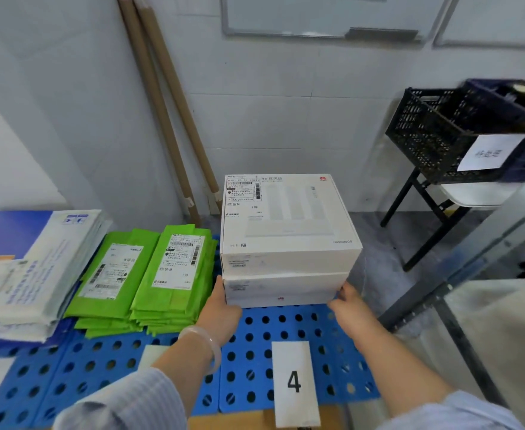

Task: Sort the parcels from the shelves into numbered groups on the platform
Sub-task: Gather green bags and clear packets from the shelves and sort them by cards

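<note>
White cardboard: two flat boxes are being held as a stack. The upper box (289,218) is marked with a barcoded shipping label at its top-left corner and a small red logo at the top-right. The lower box (283,290) is plain on its front face.
Place: the stack is being supported on the blue perforated platform (255,361), behind the card marked 4 (295,383) and just beside the green mailers (174,274).
Left hand (221,301): it is being wrapped round the lower box's left front corner, thumb up along the edge, a pale bangle on the wrist.
Right hand (346,297): it is being clasped on the lower box's right front corner, fingers curled low.
Arms: both are being stretched forward, with striped sleeves at the elbows.
Facing: broad faces are being turned upward and front sides toward the person, with the label text upright to the viewer. The tops look near square, so a long axis cannot be told.
</note>
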Demonstrator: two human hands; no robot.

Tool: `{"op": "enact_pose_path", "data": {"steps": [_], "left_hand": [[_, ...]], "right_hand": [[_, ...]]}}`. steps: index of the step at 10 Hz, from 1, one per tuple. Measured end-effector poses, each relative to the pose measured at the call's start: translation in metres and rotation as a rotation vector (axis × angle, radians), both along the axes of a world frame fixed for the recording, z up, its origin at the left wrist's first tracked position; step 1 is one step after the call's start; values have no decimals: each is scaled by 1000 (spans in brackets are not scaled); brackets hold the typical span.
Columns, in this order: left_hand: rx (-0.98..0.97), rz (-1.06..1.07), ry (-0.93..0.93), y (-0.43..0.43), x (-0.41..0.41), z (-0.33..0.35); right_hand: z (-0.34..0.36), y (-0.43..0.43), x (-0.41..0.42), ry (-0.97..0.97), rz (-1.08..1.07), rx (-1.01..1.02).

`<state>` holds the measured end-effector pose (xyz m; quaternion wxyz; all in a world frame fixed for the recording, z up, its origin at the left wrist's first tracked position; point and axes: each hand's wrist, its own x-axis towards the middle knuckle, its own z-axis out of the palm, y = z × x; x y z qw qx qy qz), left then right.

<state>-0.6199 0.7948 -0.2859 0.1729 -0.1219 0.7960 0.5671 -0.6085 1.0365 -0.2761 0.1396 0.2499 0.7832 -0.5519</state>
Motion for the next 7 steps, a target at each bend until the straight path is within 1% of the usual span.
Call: {"op": "enact_pose_path", "data": {"steps": [1, 2, 3, 5, 6, 7], "left_hand": [[-23, -35, -9, -4, 1, 0], [-124, -84, 59, -12, 6, 8], [-267, -117, 133, -24, 16, 17], [-481, -244, 348, -61, 43, 34], [-617, -321, 367, -87, 63, 45], [-805, -387, 381, -125, 87, 59]], "right_hand": [[2, -3, 3, 35, 1, 24], [8, -10, 13, 110, 8, 88], [15, -21, 29, 146, 34, 183], [30, -64, 61, 148, 185, 383], [39, -97, 78, 220, 297, 534], [53, -144, 97, 328, 393, 694]]}}
